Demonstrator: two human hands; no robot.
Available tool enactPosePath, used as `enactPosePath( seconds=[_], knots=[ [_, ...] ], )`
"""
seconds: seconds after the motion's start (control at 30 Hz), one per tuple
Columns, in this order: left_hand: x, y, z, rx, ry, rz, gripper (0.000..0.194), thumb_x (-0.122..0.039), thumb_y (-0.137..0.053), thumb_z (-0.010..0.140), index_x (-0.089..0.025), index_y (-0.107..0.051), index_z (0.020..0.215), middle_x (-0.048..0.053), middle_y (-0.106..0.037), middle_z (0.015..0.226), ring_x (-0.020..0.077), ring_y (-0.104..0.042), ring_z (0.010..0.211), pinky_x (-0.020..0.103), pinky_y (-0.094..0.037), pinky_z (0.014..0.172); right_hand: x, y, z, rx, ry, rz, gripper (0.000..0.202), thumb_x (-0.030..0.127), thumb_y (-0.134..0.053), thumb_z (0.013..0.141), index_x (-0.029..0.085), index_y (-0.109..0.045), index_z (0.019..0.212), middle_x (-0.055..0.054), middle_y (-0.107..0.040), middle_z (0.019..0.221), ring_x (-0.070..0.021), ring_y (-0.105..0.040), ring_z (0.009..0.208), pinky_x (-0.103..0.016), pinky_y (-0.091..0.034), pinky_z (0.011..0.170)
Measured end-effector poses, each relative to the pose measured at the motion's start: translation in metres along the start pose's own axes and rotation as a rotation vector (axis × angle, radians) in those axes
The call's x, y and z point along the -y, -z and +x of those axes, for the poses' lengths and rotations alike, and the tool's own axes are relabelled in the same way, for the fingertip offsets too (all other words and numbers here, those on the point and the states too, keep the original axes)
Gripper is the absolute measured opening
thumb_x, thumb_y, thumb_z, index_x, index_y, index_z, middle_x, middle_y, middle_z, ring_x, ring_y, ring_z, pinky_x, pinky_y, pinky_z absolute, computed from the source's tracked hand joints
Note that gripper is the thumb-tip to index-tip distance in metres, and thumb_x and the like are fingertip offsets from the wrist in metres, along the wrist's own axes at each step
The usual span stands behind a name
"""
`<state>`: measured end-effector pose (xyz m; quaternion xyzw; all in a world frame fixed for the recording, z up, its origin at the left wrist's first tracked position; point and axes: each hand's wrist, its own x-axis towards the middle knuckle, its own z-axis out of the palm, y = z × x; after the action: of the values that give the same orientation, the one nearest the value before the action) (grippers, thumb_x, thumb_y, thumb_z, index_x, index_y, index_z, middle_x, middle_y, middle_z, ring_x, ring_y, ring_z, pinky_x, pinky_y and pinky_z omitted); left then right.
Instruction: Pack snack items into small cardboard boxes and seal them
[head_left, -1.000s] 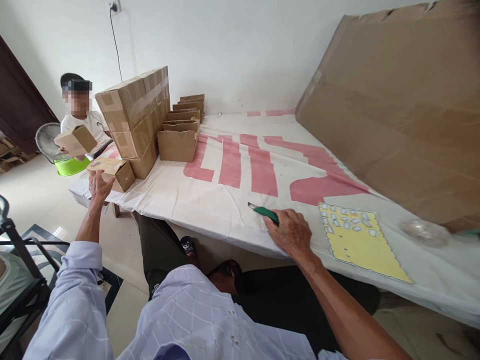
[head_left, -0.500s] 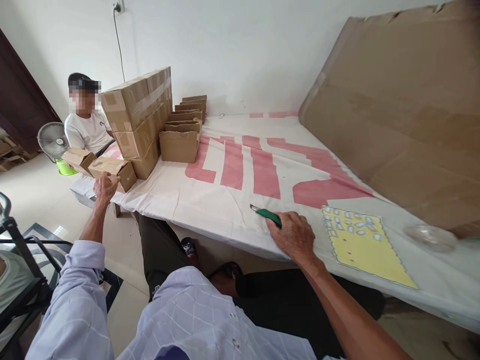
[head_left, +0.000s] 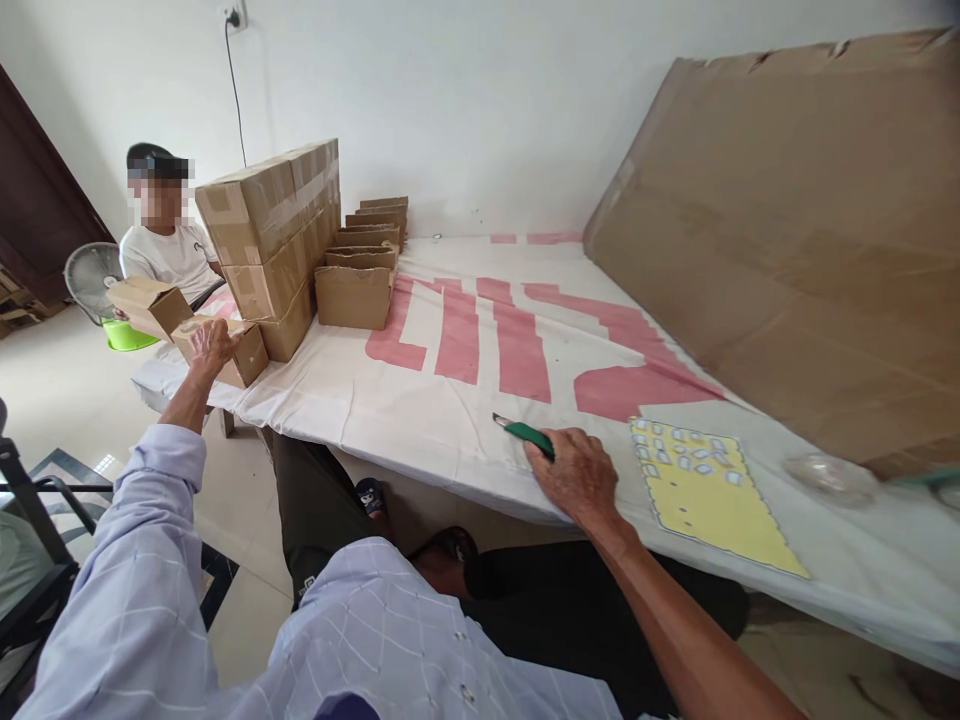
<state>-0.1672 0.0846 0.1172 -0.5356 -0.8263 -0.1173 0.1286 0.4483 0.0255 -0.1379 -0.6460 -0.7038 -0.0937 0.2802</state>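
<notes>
My left hand (head_left: 212, 347), its fingers bent, grips the near top edge of a small cardboard box (head_left: 252, 355) at the table's left end. Some of those fingertips are hidden from me. Beside that box, further left, is another small cardboard box (head_left: 152, 308). My right hand (head_left: 576, 474) is closed around the green handle of a utility knife (head_left: 531, 438), its blade pointing left over the white cloth. Just right of this hand lies a yellow sheet (head_left: 716, 510) carrying small pale pieces.
Taped cardboard boxes (head_left: 259, 225) are stacked beyond my left hand, with a row of open cartons (head_left: 352, 297) beside them. A large cardboard panel (head_left: 780, 230) leans at the right. A person in a white shirt (head_left: 171, 258) sits across the left end, near a fan (head_left: 91, 280).
The view has shifted slightly, so most things appear a little further left and lower. Both hands keep their hold; the box and knife show no clear movement of their own.
</notes>
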Motion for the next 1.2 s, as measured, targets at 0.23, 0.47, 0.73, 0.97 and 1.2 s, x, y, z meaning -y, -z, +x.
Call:
enactPosePath(
  seconds=[0.23, 0.47, 0.73, 0.97, 1.2],
  knots=[
    [-0.01, 0.005, 0.002, 0.047, -0.133, 0.048, 0.034, -0.03, -0.057, 0.099, -0.011, -0.083, 0.11, 0.03, -0.079, 0.119, 0.0492, -0.071, 0.126, 0.062, -0.05, 0.11, 0.002, 0.0, 0.001, 0.008, -0.002, -0.021, 0.025, 0.034, -0.059, 0.101, 0.018, -0.077, 0.108, -0.015, -0.07, 0.104, -0.0331, -0.059, 0.098, -0.042, -0.045, 0.083],
    [-0.028, 0.032, -0.017, -0.015, -0.213, 0.089, 0.037, -0.022, -0.049, 0.101, -0.013, -0.084, 0.111, 0.027, -0.079, 0.121, 0.0443, -0.07, 0.12, 0.057, -0.052, 0.105, 0.005, -0.001, 0.004, 0.024, -0.017, -0.025, 0.027, 0.033, -0.058, 0.102, 0.016, -0.077, 0.111, -0.017, -0.071, 0.106, -0.0332, -0.059, 0.099, -0.042, -0.045, 0.085],
    [-0.141, 0.057, -0.094, -0.041, -0.343, -0.034, 0.035, -0.027, -0.054, 0.102, -0.013, -0.086, 0.104, 0.023, -0.082, 0.11, 0.0402, -0.074, 0.108, 0.048, -0.053, 0.092, 0.01, 0.004, 0.008, 0.026, -0.045, 0.019, 0.027, 0.032, -0.057, 0.1, 0.016, -0.077, 0.108, -0.017, -0.07, 0.105, -0.0321, -0.055, 0.097, -0.043, -0.046, 0.085],
    [-0.27, 0.035, -0.18, 0.091, -0.495, -0.292, 0.027, -0.023, -0.062, 0.1, -0.014, -0.085, 0.092, 0.024, -0.082, 0.101, 0.0371, -0.078, 0.097, 0.046, -0.051, 0.082, 0.011, 0.009, 0.011, 0.046, -0.053, 0.045, 0.025, 0.033, -0.058, 0.101, 0.018, -0.076, 0.11, -0.015, -0.069, 0.107, -0.0319, -0.055, 0.102, -0.042, -0.044, 0.087],
    [-0.233, 0.025, -0.167, -0.133, -0.512, -0.581, 0.023, -0.04, -0.07, 0.103, -0.02, -0.081, 0.102, 0.016, -0.08, 0.118, 0.0335, -0.074, 0.111, 0.046, -0.056, 0.099, 0.012, 0.009, 0.012, 0.076, -0.073, 0.043, 0.025, 0.031, -0.057, 0.104, 0.016, -0.075, 0.113, -0.019, -0.071, 0.114, -0.035, -0.057, 0.11, -0.044, -0.044, 0.093]
  ],
)
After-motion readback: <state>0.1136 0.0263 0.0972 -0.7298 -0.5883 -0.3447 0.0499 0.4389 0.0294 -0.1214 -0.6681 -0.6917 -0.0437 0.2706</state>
